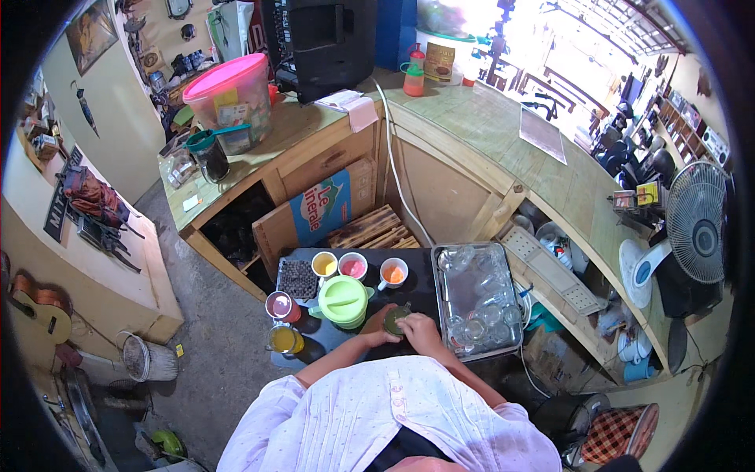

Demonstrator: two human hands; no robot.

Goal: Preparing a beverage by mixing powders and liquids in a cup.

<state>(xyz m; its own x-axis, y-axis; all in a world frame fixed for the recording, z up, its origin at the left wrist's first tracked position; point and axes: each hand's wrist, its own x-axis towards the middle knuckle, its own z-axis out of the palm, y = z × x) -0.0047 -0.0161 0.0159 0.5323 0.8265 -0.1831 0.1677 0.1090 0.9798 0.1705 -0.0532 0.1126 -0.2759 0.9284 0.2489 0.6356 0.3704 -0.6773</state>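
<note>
My left hand (378,330) is wrapped around the side of a small glass with dark green contents (395,319). Over its mouth, the fingers of my right hand (420,332) are pinched together; whatever they hold is hidden. Just left of the hands stands a light green lidded pitcher (344,302). Behind it are white cups with yellow (324,264), pink (353,266) and orange (394,273) contents. A cup with a red drink (282,307) and a glass mug of yellow drink (285,340) stand on the left side of the dark table.
Right of my hands lies a metal tray (515,346) holding several clear glasses. A tray of dark round pieces (298,278) sits at the table's back left. Beyond runs a wooden counter (464,118) with a fan (696,224). A white bucket (149,358) is on the floor.
</note>
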